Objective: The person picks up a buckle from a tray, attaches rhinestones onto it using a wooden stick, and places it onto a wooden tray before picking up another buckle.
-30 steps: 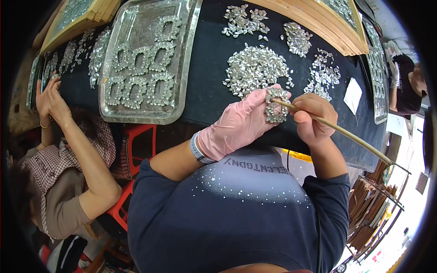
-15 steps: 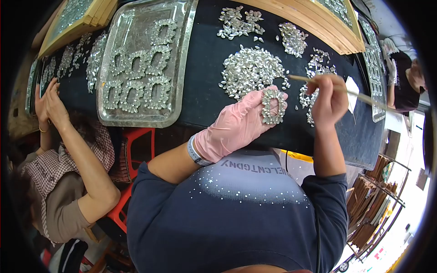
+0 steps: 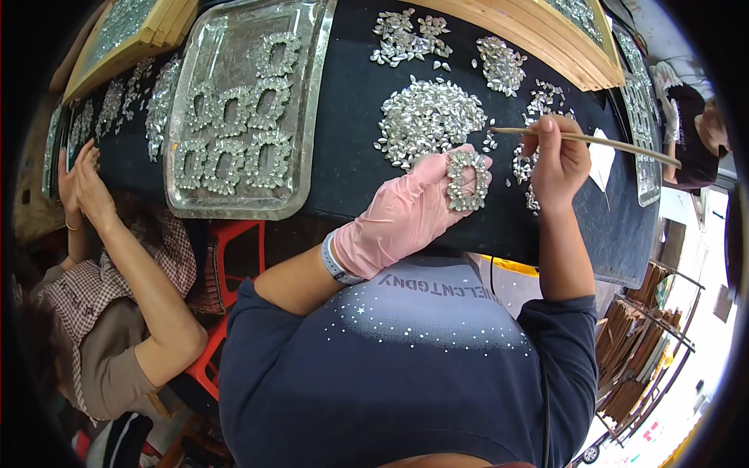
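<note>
My left hand point(image 3: 409, 201), in a pink glove, holds a rectangular rhinestone buckle point(image 3: 455, 192) that has an open centre. Between the fingers and thumb of my bare right hand point(image 3: 559, 160) is a thin wooden stick point(image 3: 616, 145), its tip pointing left over a few loose stones point(image 3: 490, 139). A large heap of clear teardrop rhinestones point(image 3: 429, 117) lies just beyond the gloved hand. Smaller heaps point(image 3: 502, 65) of stones are spread on the black tabletop point(image 3: 351, 148). Under and beside my right hand lie more scattered stones point(image 3: 524, 165).
On the left stands a metal tray point(image 3: 175, 187) with several finished-looking buckles point(image 3: 271, 158). Wooden frames point(image 3: 558, 43) border the far side. A white paper piece point(image 3: 600, 160) lies at right. Another person's hands point(image 3: 92, 183) are at the left edge; a gloved person point(image 3: 690, 132) is far right.
My right hand has turned, and the stick now lies flatter, its tip slightly left and nearer the loose stones. My left hand holds the buckle almost in the same place.
</note>
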A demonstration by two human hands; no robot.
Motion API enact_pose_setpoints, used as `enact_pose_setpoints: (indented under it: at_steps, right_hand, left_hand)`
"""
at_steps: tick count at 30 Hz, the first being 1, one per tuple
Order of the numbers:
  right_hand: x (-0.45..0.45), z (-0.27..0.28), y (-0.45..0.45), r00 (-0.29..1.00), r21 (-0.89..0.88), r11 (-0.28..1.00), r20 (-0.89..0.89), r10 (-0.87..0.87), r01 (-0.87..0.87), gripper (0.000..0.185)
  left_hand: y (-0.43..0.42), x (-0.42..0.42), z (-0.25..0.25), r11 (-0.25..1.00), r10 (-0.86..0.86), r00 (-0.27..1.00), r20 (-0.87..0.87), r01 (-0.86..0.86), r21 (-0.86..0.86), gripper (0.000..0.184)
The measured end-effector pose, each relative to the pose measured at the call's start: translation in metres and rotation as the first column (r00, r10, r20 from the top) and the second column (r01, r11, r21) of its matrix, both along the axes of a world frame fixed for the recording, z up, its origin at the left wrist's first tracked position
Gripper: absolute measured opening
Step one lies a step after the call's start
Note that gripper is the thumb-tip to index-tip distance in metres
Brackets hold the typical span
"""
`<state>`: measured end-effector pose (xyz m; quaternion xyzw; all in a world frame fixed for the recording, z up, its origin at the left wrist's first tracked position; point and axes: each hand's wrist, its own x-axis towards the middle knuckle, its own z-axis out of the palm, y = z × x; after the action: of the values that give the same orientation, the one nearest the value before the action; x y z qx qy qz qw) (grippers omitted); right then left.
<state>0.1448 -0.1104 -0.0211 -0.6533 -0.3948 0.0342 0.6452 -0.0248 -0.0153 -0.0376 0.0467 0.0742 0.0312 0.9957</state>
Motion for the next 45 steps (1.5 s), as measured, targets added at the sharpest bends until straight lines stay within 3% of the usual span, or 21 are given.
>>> enact_pose_setpoints:
  at_steps: [5,8,12,24,28,33,35,36,40,42,45]
  right_hand:
    - [-0.014,0.006,-0.011,0.987,0.031,0.990,0.086,0.136,-0.139,0.014]
    - [-0.024,0.009,-0.012,0.926,-0.009,0.960,0.262,0.272,-0.279,0.014]
    - [-0.024,0.012,-0.008,0.847,-0.098,0.938,0.407,0.341,-0.331,0.015]
    - [-0.027,0.017,-0.007,0.797,-0.121,0.937,0.498,0.343,-0.328,0.015]
    - [-0.028,0.012,-0.010,0.887,-0.017,0.951,0.355,0.294,-0.309,0.016]
    - [-0.012,0.017,-0.018,0.905,0.067,0.984,0.407,0.124,-0.165,0.020]
    - [0.002,0.033,-0.023,0.992,0.276,0.961,0.120,-0.034,0.000,0.022]
    - [0.009,0.039,-0.030,0.990,0.277,0.961,0.128,-0.054,0.017,0.022]
    - [0.028,0.046,-0.063,0.987,0.156,0.975,0.007,-0.162,0.159,0.023]
    - [0.026,0.031,-0.075,0.994,-0.070,0.992,-0.023,-0.105,0.103,0.023]
    - [0.022,0.009,-0.082,0.992,-0.176,0.976,0.016,-0.129,0.129,0.020]
  left_hand:
    - [0.000,-0.001,-0.003,1.000,0.000,1.000,-0.005,0.000,-0.026,0.046]
    - [0.000,-0.001,-0.007,0.998,-0.005,1.000,0.016,0.006,-0.060,0.043]
    - [0.001,-0.001,-0.007,0.995,-0.011,0.999,0.047,0.015,-0.096,0.037]
    - [0.000,-0.001,-0.005,0.997,-0.010,1.000,0.026,0.012,-0.077,0.038]
    - [0.000,0.000,-0.005,0.996,-0.012,0.999,0.037,0.016,-0.093,0.039]
    - [0.000,0.001,0.002,0.997,-0.020,1.000,-0.006,0.020,-0.077,0.039]
    - [0.000,0.002,0.006,0.997,-0.043,0.999,-0.008,0.042,-0.070,0.039]
    - [0.000,0.000,0.009,0.998,-0.051,0.998,-0.040,0.050,-0.040,0.039]
    - [-0.004,0.010,0.021,0.994,-0.098,0.989,-0.110,0.101,0.030,0.038]
    - [-0.008,0.015,0.025,0.989,-0.133,0.983,-0.126,0.140,0.052,0.039]
    - [-0.020,0.027,0.025,0.982,-0.157,0.977,-0.146,0.170,0.081,0.040]
